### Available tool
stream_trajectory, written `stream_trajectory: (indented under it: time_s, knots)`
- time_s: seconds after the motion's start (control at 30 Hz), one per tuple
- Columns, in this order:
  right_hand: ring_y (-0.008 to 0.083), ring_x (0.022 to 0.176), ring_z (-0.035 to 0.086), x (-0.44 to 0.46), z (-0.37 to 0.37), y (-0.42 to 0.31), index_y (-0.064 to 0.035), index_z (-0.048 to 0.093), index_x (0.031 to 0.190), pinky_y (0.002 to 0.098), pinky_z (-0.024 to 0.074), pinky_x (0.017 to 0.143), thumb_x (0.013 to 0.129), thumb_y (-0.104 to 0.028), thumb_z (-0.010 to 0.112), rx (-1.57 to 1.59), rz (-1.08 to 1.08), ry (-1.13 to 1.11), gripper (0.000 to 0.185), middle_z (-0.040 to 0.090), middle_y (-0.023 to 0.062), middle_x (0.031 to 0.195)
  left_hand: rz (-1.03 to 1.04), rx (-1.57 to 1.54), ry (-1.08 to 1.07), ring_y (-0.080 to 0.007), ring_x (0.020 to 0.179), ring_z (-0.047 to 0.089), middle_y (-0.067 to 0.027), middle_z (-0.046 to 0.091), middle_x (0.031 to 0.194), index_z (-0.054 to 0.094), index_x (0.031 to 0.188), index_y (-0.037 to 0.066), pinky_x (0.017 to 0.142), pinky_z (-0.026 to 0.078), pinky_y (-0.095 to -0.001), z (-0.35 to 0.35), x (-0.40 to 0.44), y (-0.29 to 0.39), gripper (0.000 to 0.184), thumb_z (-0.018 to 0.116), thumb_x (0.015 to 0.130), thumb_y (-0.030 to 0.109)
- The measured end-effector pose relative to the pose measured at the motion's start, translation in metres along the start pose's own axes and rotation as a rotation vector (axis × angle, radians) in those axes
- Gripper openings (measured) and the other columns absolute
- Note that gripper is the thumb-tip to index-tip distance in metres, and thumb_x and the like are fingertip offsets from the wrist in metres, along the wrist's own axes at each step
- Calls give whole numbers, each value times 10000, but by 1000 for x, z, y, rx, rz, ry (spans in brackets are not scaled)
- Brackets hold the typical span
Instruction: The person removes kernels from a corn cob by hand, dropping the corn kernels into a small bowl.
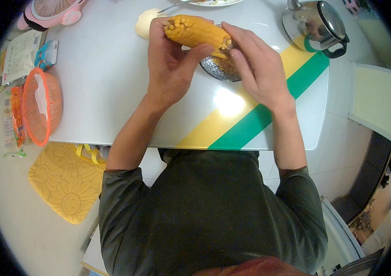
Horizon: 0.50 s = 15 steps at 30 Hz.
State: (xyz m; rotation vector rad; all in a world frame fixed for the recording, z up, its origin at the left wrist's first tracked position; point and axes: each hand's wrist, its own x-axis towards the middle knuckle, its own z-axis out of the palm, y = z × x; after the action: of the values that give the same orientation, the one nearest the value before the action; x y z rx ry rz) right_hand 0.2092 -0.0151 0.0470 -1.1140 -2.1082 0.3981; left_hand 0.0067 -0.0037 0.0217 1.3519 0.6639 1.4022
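A yellow corn cob (195, 33) lies nearly level above a patterned bowl (221, 69). My left hand (173, 64) is closed around the cob's left part, with the thumb along its lower side. At the right end, the fingers of my right hand (260, 64) press on the cob, where some kernels look loose or uneven. Yellow pieces show inside the bowl, which is partly hidden under the cob and my hands.
The white table (108, 92) carries a pale round item (146, 23) behind my left hand and a plate (218, 2) at the far edge. A lidded pot (312, 27) stands at the back right. An orange basket (55, 103) and packets are at the left.
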Motion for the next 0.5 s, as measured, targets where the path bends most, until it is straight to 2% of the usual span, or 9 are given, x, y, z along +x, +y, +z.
stream_trajectory:
  time_s: [0.13,0.23,0.33,0.43,0.5]
  knots:
    - [339,1001,698,-2,1,8,-84,653,1309,405,579,831,965,-150,652,-4,-85,86,350,702,132,1202,37,17,-8,-272,1213,627,-205,592,1314,342,1305,15,1069,526,-382,-2,0,3,479,624,941,-116]
    - [282,949,708,-1,2,13,-104,735,1194,368,588,782,906,-111,725,15,-138,178,289,717,93,1143,47,-55,-13,-298,1244,617,-216,590,1318,335,1335,16,1085,519,-407,-1,2,3,483,604,954,-109]
    - [235,900,702,-1,-1,9,-140,783,1109,331,587,733,816,-75,781,-55,-160,203,300,713,58,1083,69,-87,-19,-316,1269,607,-224,588,1318,334,1345,18,1100,512,-428,-1,2,1,479,599,963,-96]
    - [192,907,677,-3,-3,9,-152,790,1178,282,569,676,786,15,791,-68,-190,178,426,690,78,1046,90,-50,-31,-321,1279,601,-226,588,1319,338,1344,21,1107,508,-433,-3,3,1,474,595,963,-96]
    - [208,880,683,-5,-4,10,-173,796,1122,302,567,680,741,-46,793,-91,-213,187,401,694,52,1030,103,-23,-37,-321,1280,600,-226,588,1320,341,1344,21,1111,505,-431,-3,4,0,474,589,960,-104]
